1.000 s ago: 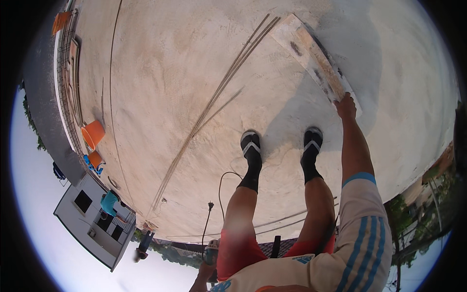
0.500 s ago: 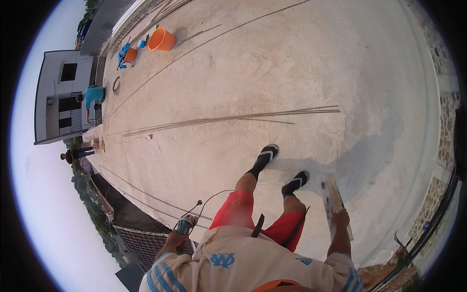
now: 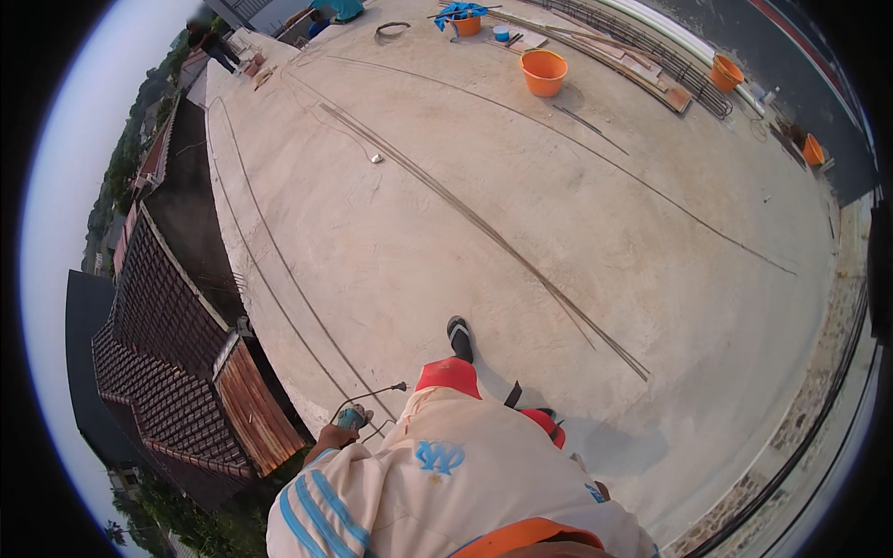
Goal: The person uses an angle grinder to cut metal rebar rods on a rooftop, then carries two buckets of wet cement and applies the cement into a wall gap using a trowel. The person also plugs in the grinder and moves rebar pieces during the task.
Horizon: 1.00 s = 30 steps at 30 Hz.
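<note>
My left hand, low and left of centre, is closed round a teal corded power tool; its exact kind is too small to make out. A dark cord loops from the tool, and its plug dangles in front of my shirt. On the other side, my right hand is mostly hidden by my shirt. Beside it shows only a pale sliver of the wooden board, which the earlier frame shows in its grip. My sandalled foot stands on the concrete.
Long thin steel rods lie across the concrete slab. An orange bucket stands beyond them, near planks and rebar. Left of the slab edge are lower tiled roofs. Another person stands far left.
My view has swung left, bringing the roofs and more buckets in. I have stepped along the slab. The board and my right hand have largely gone behind my shirt; the tool stays in my left.
</note>
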Motion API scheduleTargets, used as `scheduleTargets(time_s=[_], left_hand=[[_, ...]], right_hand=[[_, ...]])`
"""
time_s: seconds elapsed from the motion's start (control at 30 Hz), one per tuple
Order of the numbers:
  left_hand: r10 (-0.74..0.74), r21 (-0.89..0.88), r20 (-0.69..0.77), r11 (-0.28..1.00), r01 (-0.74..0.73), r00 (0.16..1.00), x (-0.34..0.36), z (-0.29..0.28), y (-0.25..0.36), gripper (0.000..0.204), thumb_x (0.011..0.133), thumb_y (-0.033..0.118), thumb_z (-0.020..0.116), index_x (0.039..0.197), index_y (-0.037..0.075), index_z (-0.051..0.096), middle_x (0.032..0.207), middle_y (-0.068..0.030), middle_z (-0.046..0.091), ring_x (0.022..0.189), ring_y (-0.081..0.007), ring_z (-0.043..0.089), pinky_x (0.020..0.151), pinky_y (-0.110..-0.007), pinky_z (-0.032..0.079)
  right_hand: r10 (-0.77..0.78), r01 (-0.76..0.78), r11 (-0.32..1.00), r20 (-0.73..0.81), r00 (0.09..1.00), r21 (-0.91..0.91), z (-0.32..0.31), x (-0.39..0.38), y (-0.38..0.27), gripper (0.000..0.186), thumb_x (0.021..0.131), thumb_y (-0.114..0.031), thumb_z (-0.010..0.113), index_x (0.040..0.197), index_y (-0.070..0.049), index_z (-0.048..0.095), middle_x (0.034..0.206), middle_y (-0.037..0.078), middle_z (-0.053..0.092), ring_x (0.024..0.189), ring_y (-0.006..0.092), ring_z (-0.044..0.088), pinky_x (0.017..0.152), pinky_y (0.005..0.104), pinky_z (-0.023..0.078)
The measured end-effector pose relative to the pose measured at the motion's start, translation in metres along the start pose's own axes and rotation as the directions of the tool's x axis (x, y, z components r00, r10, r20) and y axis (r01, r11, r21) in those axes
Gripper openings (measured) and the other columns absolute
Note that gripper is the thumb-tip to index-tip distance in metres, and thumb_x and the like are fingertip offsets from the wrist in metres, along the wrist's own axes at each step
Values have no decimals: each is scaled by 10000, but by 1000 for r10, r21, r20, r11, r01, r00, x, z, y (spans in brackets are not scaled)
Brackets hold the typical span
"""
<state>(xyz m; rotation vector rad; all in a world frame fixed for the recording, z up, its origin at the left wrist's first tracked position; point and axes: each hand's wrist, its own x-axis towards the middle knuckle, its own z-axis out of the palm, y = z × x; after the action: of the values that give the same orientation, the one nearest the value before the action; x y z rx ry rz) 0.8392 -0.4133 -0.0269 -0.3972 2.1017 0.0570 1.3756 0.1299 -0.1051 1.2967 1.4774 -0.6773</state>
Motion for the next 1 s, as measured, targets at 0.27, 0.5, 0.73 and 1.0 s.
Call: scheduleTargets(time_s=[0.27,0.5,0.73,1.0], left_hand=[[-80,-314,58,945,94,995,103,-98,-14,646,618,362,805,1101,-39,651,1030,-166,684,935,-261,675,839,-384,533],[-118,-754,120,635,168,986,125,-241,34,515,632,361,786,930,-43,669,809,-135,678,641,-256,646,589,-389,522],[-94,-940,129,305,152,987,174,-285,44,360,691,286,768,877,-4,664,711,-90,633,568,-231,614,534,-387,500],[-140,-963,133,216,161,981,203,-394,105,360,708,295,759,889,0,657,719,-89,632,581,-231,613,543,-383,502]], right_hand=[[-43,50,999,-313,949,15,-151,-34,-264,369,734,-296,630,918,15,707,1026,206,690,978,324,672,841,412,528],[-160,123,986,-411,897,-116,-279,-49,-487,400,752,-290,584,901,68,682,996,258,678,954,351,675,827,419,531],[-208,192,976,-168,964,-106,-349,-87,-720,398,744,-299,608,954,25,701,1085,220,671,1032,341,652,867,407,519],[-271,207,815,-39,962,-541,-445,-62,-975,362,784,-248,643,1081,-52,707,1194,149,655,1106,299,629,954,397,474]])
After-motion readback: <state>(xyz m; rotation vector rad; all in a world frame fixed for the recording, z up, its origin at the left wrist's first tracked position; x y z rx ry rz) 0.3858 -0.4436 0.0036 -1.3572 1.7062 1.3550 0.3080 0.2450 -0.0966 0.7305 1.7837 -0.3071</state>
